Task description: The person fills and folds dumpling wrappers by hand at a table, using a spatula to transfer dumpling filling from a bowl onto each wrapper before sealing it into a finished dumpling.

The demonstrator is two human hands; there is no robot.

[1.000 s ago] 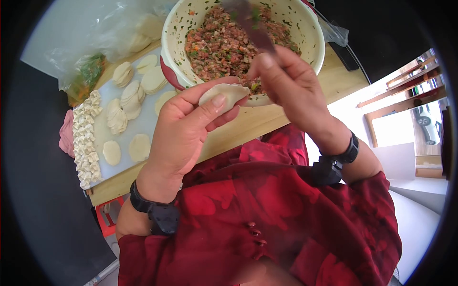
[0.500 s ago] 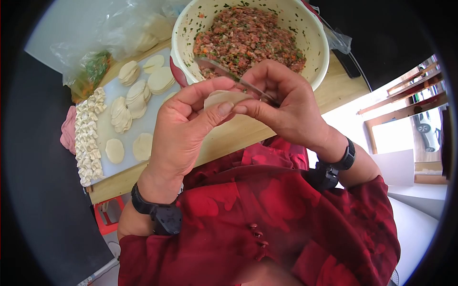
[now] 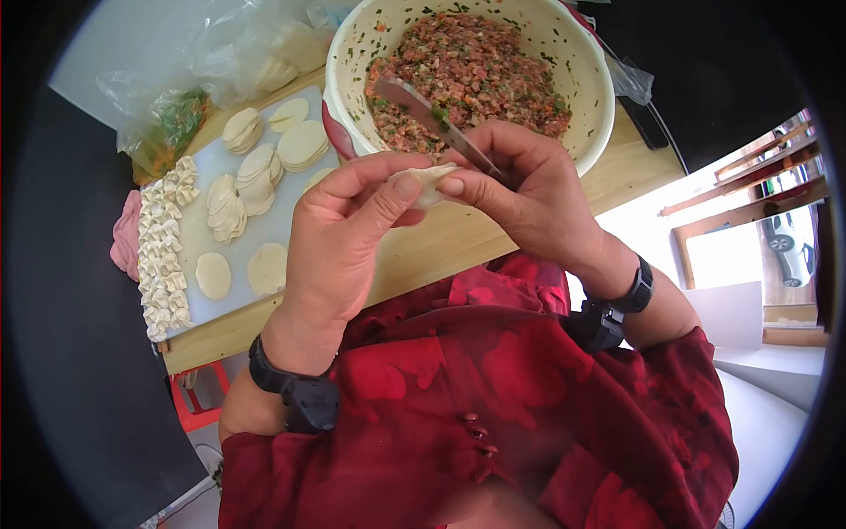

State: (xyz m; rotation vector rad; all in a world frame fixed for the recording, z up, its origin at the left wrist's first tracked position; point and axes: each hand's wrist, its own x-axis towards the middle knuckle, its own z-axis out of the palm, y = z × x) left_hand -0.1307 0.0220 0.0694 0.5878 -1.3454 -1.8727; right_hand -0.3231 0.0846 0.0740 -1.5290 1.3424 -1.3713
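Observation:
A small folded dough wrapper (image 3: 426,183) is pinched between the thumbs and fingers of both hands. My left hand (image 3: 348,220) grips its left end. My right hand (image 3: 538,198) pinches the right end and also holds a metal spreading knife (image 3: 441,125), its blade pointing up and left over the bowl. Just beyond my hands stands a large white bowl (image 3: 601,115) with a red handle, holding minced meat filling (image 3: 467,70) with green and orange bits. Any filling inside the wrapper is hidden.
On the left, a white board (image 3: 238,163) bears stacked round wrappers (image 3: 302,145), two single ones and rows of folded dumplings (image 3: 163,256). Plastic bags (image 3: 256,53) lie behind it. A pink cloth (image 3: 127,236) is at the far left, a red stool (image 3: 198,410) below the table.
The wrapper has gone from an open, upright fold to a narrower, pinched shape. My thumbs have moved over it, and the knife blade has tilted more steeply. The view has shifted slightly.

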